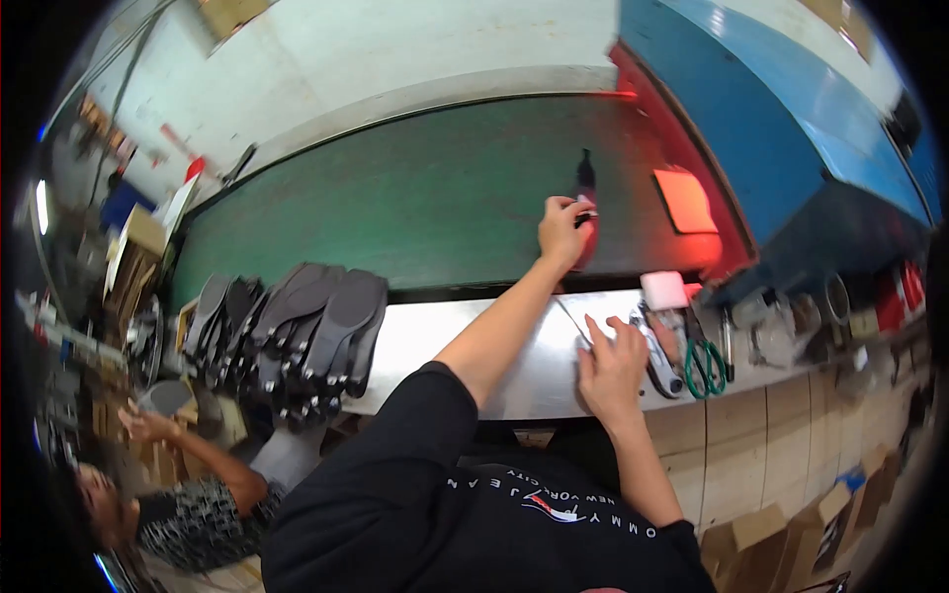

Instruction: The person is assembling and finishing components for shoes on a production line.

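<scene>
My left hand [566,233] is closed around a narrow dark piece [586,176] on the green conveyor belt [415,188]. The piece looks like a shoe sole seen edge-on, and red light falls on its near end. My right hand [615,371] rests over the metal worktop [514,381] with its fingers apart. A thin rod [573,324] lies by its thumb and forefinger; I cannot tell whether they touch it. To the left, a pile of dark grey shoe soles [331,311] sits on the worktop.
Right of my right hand lie green-handled scissors [705,368], a metal tool [660,361] and a pinkish-white block [664,291]. A flat orange-lit piece [684,202] is on the belt beside the blue machine [771,119]. Another person [188,474] is at the lower left; cardboard boxes [751,549] stand lower right.
</scene>
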`<state>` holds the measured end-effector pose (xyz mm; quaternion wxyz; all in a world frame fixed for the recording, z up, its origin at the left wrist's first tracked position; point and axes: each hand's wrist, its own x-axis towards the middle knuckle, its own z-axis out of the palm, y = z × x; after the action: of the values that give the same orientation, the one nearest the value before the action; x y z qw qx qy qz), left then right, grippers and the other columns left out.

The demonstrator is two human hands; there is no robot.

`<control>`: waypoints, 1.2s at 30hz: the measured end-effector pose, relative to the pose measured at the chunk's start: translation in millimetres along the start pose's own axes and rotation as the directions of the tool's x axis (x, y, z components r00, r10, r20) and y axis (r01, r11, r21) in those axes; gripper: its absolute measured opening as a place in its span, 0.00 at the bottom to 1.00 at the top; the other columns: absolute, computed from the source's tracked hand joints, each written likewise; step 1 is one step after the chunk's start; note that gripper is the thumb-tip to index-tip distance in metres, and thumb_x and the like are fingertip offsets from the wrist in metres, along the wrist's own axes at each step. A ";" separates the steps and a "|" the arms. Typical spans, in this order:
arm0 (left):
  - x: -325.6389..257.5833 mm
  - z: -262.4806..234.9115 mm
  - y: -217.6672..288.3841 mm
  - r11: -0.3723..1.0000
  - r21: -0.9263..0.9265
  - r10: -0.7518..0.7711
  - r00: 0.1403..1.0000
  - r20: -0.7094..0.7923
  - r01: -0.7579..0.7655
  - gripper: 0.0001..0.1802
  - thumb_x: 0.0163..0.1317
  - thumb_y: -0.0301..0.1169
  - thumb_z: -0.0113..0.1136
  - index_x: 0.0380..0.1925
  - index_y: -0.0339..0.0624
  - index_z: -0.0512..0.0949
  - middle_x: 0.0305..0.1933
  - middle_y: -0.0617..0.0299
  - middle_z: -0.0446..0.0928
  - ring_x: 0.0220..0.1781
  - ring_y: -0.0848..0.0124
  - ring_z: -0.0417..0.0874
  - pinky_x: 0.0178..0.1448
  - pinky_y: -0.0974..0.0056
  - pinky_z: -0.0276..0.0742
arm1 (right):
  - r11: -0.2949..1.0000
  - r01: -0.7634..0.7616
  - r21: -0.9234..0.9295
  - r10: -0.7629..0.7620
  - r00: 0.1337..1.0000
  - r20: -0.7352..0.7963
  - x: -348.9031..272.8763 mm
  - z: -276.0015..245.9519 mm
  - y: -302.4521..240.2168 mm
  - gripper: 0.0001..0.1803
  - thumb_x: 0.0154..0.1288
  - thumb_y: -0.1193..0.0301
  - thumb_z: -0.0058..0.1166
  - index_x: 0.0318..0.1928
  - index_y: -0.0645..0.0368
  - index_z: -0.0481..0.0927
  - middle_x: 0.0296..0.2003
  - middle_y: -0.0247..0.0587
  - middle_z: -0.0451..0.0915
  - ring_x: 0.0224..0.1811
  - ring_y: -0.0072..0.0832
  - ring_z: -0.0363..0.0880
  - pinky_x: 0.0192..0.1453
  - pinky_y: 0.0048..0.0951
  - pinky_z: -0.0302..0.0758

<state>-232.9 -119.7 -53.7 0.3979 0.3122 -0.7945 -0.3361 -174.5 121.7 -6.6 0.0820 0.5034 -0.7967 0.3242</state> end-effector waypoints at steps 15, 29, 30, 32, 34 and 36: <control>-181.5 -210.2 70.4 0.432 -0.639 -0.049 0.724 0.688 0.637 0.11 0.49 0.19 0.68 0.35 0.35 0.82 0.54 0.54 0.77 0.49 0.70 0.78 0.55 0.64 0.73 | -0.094 -0.363 0.927 0.016 0.930 0.366 -3.0 -24.9 -38.5 0.37 0.60 0.57 0.61 0.62 0.63 0.59 0.51 0.54 0.73 0.57 0.44 0.72 0.68 0.47 0.64; -194.2 -237.6 57.8 0.234 -0.674 -0.261 0.713 0.650 0.701 0.18 0.57 0.18 0.62 0.49 0.35 0.79 0.48 0.56 0.81 0.47 0.73 0.81 0.52 0.68 0.79 | 0.573 -0.321 0.754 0.036 0.929 0.367 -28.9 -52.5 -65.6 0.22 0.46 0.78 0.67 0.43 0.62 0.73 0.32 0.36 0.76 0.35 0.22 0.74 0.43 0.22 0.71; -194.8 -236.0 55.2 0.252 -0.671 -0.259 0.717 0.647 0.697 0.18 0.55 0.17 0.62 0.48 0.35 0.79 0.49 0.52 0.80 0.48 0.69 0.81 0.51 0.66 0.80 | 0.529 -0.380 0.759 0.091 0.914 0.395 -26.6 -55.9 -73.4 0.26 0.46 0.78 0.66 0.49 0.63 0.74 0.33 0.38 0.78 0.36 0.23 0.76 0.44 0.23 0.72; -196.6 -234.3 55.9 0.279 -0.668 -0.267 0.724 0.635 0.689 0.18 0.52 0.16 0.63 0.46 0.34 0.79 0.51 0.45 0.78 0.50 0.64 0.82 0.52 0.63 0.82 | 0.567 -0.423 0.707 0.115 0.891 0.440 -28.0 -60.9 -73.3 0.34 0.46 0.79 0.65 0.58 0.63 0.74 0.37 0.44 0.81 0.42 0.29 0.81 0.49 0.26 0.74; -198.6 -232.5 54.9 0.290 -0.681 -0.247 0.740 0.625 0.672 0.18 0.52 0.16 0.63 0.45 0.34 0.79 0.50 0.45 0.78 0.51 0.64 0.82 0.52 0.63 0.82 | 0.640 -0.303 0.706 0.049 0.933 0.357 -28.5 -57.1 -70.3 0.31 0.46 0.80 0.64 0.56 0.64 0.75 0.39 0.46 0.81 0.42 0.31 0.82 0.49 0.26 0.74; -198.9 -232.1 55.0 0.302 -0.696 -0.227 0.759 0.611 0.651 0.18 0.51 0.17 0.64 0.45 0.34 0.79 0.50 0.44 0.78 0.51 0.63 0.81 0.52 0.62 0.82 | 0.702 -0.175 0.690 -0.030 0.961 0.274 -30.0 -54.5 -68.3 0.28 0.47 0.80 0.64 0.54 0.64 0.77 0.41 0.48 0.82 0.42 0.33 0.82 0.49 0.27 0.75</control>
<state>47.2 -2.2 11.5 0.2162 0.1919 -0.4388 -0.8508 -112.3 157.5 51.6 -0.2374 0.5026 -0.6337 0.5381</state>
